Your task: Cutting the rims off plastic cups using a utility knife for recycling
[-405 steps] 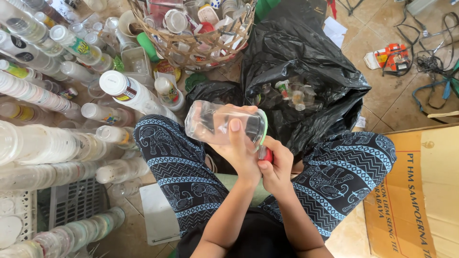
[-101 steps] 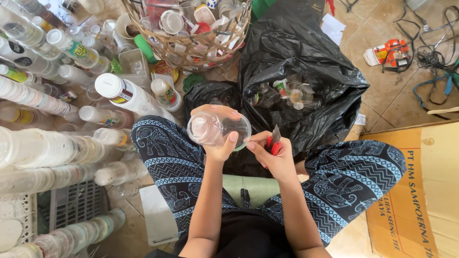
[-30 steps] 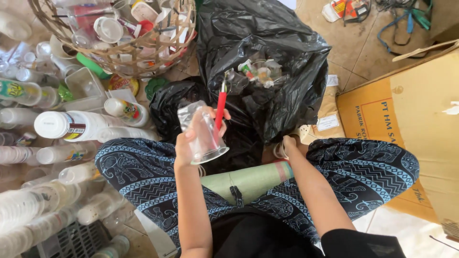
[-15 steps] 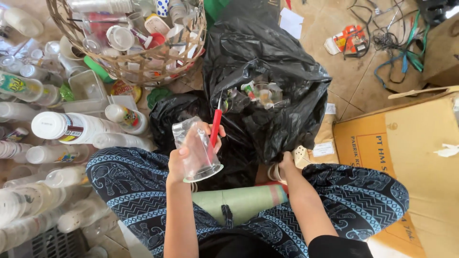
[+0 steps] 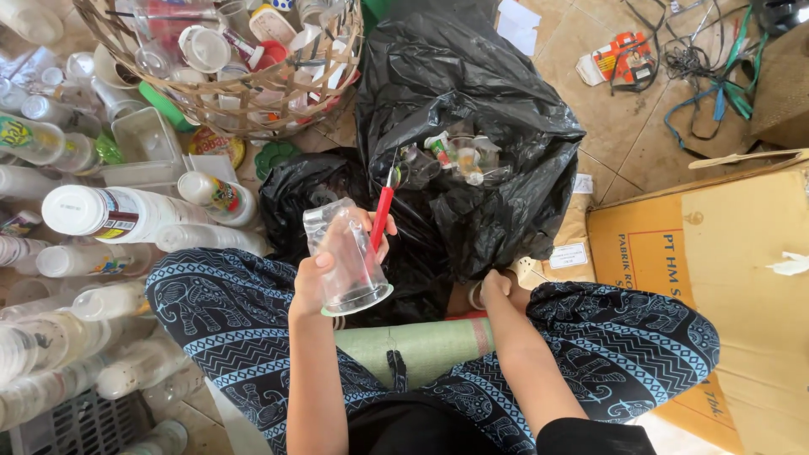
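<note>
left hand [image 5: 324,270]: raised, fingers curled in a closed grip | right hand [image 5: 497,286]: lowered beside knee, grip unclear

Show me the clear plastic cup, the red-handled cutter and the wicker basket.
clear plastic cup [image 5: 344,257], head view, on its side wall
red-handled cutter [image 5: 383,216], head view, on its red handle
wicker basket [image 5: 291,88], head view, on its woven rim

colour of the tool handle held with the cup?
Red handle, held against the clear plastic cup in the left hand; head view.

One head-worn camera is looking steeply down from close above at the person's lap, taking in the black bag [image 5: 472,143] ahead and the floor around it.
</note>
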